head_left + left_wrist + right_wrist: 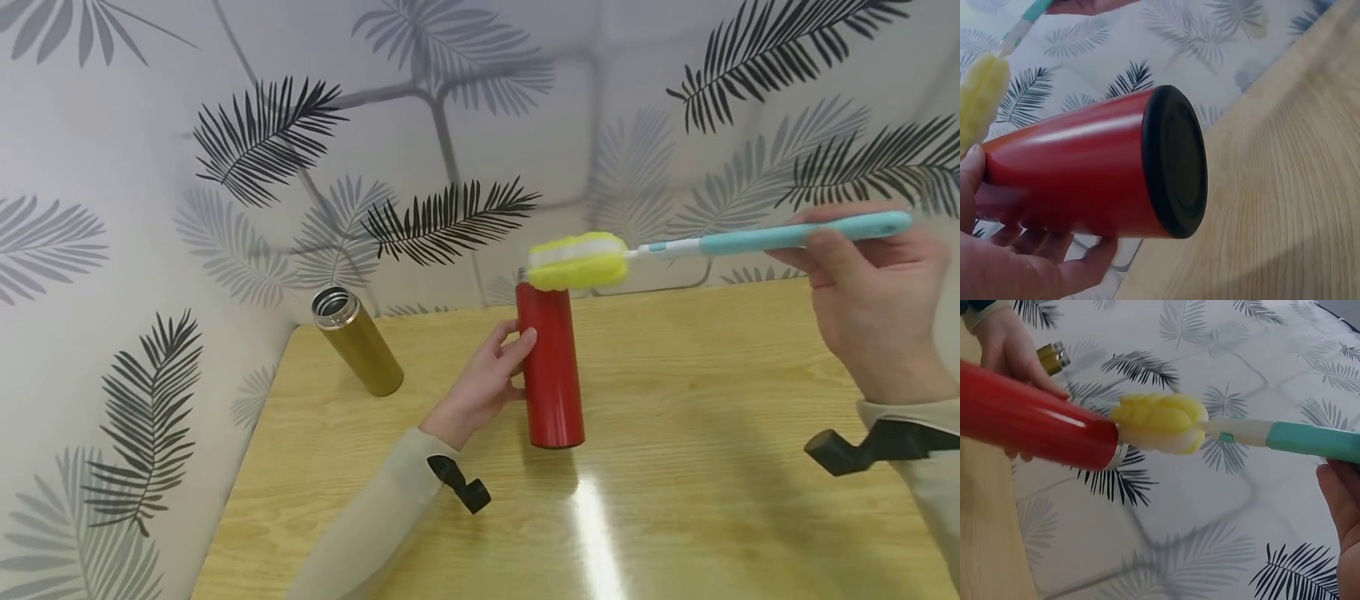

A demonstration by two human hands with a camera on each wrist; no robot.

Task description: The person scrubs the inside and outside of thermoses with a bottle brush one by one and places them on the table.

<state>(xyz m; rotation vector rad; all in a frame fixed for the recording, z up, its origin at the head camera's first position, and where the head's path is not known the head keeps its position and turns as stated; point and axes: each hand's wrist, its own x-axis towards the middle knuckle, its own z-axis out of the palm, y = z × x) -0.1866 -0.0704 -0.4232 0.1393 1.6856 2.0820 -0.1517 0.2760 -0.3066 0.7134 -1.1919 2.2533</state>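
My left hand (487, 379) grips a red thermos bottle (553, 367) around its side. Its black base (1179, 162) faces the left wrist view, off the table. Between thumb and fingers, my right hand (885, 300) holds a bottle brush by its turquoise handle (806, 233). The brush's yellow and white sponge head (1160, 422) lies crosswise at the bottle's mouth, outside it; whether they touch I cannot tell. A gold thermos bottle (362, 343) stands uncapped to the left of my left hand, its steel rim (335, 308) showing.
The light wooden table (675, 500) meets a white wall (495, 142) printed with grey and black leaves, close behind both bottles. Black straps with small cameras sit on both wrists.
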